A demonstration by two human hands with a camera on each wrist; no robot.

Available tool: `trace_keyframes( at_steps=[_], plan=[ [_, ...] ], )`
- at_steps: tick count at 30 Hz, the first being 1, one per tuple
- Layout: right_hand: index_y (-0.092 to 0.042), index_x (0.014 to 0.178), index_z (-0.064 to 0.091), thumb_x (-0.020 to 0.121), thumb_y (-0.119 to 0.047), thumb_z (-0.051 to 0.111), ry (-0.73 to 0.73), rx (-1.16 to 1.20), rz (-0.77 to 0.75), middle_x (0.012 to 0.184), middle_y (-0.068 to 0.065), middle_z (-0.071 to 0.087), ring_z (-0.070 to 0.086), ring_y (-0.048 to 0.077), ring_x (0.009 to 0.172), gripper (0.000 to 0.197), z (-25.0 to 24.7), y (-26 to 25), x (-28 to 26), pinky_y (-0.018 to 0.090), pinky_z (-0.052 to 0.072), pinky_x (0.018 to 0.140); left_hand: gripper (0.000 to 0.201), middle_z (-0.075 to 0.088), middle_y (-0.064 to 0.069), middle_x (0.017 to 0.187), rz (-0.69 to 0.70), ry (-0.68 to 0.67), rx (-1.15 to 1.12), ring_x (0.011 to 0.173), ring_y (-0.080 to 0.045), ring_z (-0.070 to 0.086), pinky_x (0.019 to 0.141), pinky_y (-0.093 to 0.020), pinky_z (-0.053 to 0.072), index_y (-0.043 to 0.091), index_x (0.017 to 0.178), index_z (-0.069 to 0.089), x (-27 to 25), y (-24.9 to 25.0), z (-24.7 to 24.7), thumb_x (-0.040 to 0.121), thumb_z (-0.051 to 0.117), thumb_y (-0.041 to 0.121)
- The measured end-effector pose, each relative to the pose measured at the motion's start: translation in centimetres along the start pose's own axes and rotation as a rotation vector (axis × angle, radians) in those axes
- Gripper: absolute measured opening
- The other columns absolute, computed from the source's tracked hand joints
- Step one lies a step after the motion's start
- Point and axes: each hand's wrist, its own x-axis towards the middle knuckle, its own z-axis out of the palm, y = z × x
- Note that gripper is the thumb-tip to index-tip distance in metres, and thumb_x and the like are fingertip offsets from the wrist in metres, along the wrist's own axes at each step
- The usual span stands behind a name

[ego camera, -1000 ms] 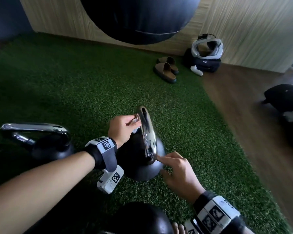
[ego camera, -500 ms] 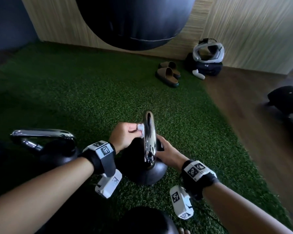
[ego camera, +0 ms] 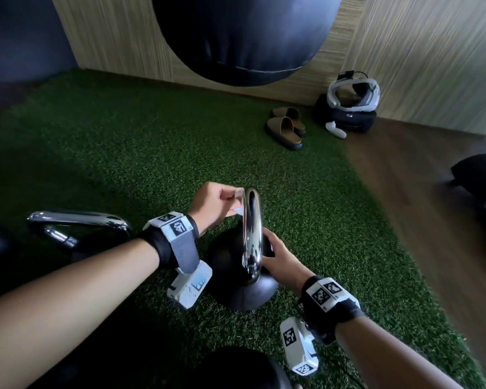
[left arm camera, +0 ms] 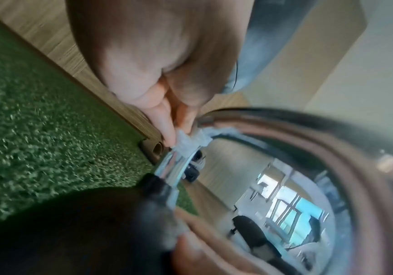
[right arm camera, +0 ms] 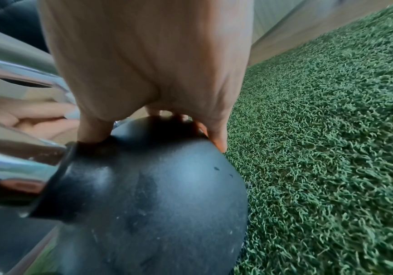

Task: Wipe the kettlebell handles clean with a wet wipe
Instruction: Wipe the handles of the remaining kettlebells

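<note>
kettlebell (ego camera: 243, 294), matte black, cupped by right grip (ego camera: 278, 258), left grip (ego camera: 212, 206) pinching crumpled wet wipe (left arm camera: 188, 142)

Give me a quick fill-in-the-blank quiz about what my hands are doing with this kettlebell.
The left hand pinches a small white ___ against the shiny chrome handle.
The right hand holds the round ___ kettlebell body.
The kettlebell stands on artificial turf coloured ___.
Missing: wet wipe; black; green.

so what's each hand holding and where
Left hand pinches the wet wipe against the chrome handle near its top; right hand grips the black kettlebell body.
</note>
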Motion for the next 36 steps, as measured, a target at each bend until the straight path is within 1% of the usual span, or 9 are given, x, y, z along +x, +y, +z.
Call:
trace_keyframes(
  at_steps=[2,6,9,15,19,24,27,32,36],
  plan=[
    [-0.057,0.143,0.035,0.055,-0.076,0.084,0.004,0.005,-0.008,0.148,-0.004,0.049,0.055,0.02,0.131,0.102,0.1,0.1,0.0,0.05,0.049,0.108,0.027,0.076,0.008,0.097,-0.021,0.006,-0.185,0.08,0.007,0.071,0.065,-0.009,0.054,0.015,0.117,0.074,-0.4,0.6,0.0,0.091,0.075,0.016],
    [-0.056,0.144,0.035,0.054,-0.078,0.082,0.003,0.02,-0.007,0.148,-0.003,0.047,0.056,0.021,0.13,0.104,0.2,-0.2,-0.3,0.049,0.051,0.106,0.026,0.075,-0.012,0.116,-0.168,-0.067,-0.382,0.098,-0.015,0.075,0.078,-0.023,0.062,0.006,0.112,0.074,-0.3,1.4,-0.7,0.086,0.077,0.006],
    [-0.056,0.144,0.035,0.052,-0.079,0.082,0.007,0.03,-0.013,0.148,-0.003,0.048,0.056,0.022,0.13,0.106,0.1,-0.3,-0.3,0.05,0.051,0.105,0.018,0.075,-0.017,0.112,-0.23,-0.049,-0.462,0.093,-0.019,0.075,0.075,-0.025,0.063,0.003,0.105,0.074,-0.5,2.3,-1.0,0.087,0.074,-0.001],
    [-0.054,0.144,0.036,0.051,-0.08,0.082,0.009,0.033,-0.022,0.147,-0.001,0.049,0.055,0.022,0.131,0.107,0.1,-0.2,-0.3,0.05,0.05,0.107,0.027,0.078,-0.014,0.105,-0.15,-0.086,-0.408,0.093,-0.023,0.077,0.082,-0.03,0.063,-0.003,0.112,0.074,-2.0,3.3,-2.2,0.085,0.075,-0.002],
    [-0.052,0.144,0.038,0.049,-0.078,0.082,0.003,0.055,-0.024,0.145,0.0,0.049,0.057,0.023,0.128,0.108,0.1,-0.4,-0.4,0.048,0.054,0.103,0.022,0.078,-0.017,0.1,-0.249,-0.057,-0.502,0.08,-0.018,0.078,0.068,-0.021,0.062,-0.007,0.107,0.072,-2.3,4.4,-2.1,0.085,0.073,-0.007],
    [-0.05,0.143,0.039,0.049,-0.079,0.083,0.022,0.044,-0.029,0.144,0.0,0.051,0.058,0.022,0.126,0.107,0.2,-0.3,-0.5,0.046,0.056,0.1,0.014,0.079,-0.01,0.096,-0.27,-0.403,-0.342,0.085,-0.015,0.077,0.07,-0.019,0.06,-0.001,0.099,0.07,-4.8,4.5,-3.8,0.086,0.071,-0.008],
    [-0.05,0.141,0.041,0.047,-0.079,0.083,0.027,0.054,-0.018,0.143,0.001,0.052,0.059,0.023,0.125,0.107,0.1,-0.8,-0.7,0.048,0.055,0.101,0.024,0.078,-0.011,0.099,-0.202,-0.378,-0.335,0.088,-0.017,0.077,0.073,-0.022,0.061,-0.002,0.108,0.068,-5.4,4.0,-4.0,0.085,0.074,-0.001],
    [-0.053,0.14,0.04,0.048,-0.081,0.081,0.035,0.007,-0.01,0.144,-0.001,0.052,0.056,0.024,0.129,0.105,0.4,-0.1,-0.5,0.054,0.05,0.105,0.022,0.079,-0.009,0.095,-0.117,-0.35,-0.263,0.093,-0.022,0.076,0.084,-0.036,0.063,0.008,0.099,0.072,-7.6,1.6,-3.3,0.08,0.08,0.001],
    [-0.053,0.139,0.041,0.042,-0.081,0.081,0.032,0.028,-0.014,0.142,0.001,0.053,0.058,0.025,0.126,0.108,0.3,-0.8,-0.9,0.053,0.051,0.104,0.016,0.08,-0.004,0.089,0.141,-0.294,-0.096,0.086,-0.019,0.078,0.082,-0.031,0.062,0.011,0.092,0.076,-9.6,0.3,-3.1,0.079,0.085,0.008]
  ],
)
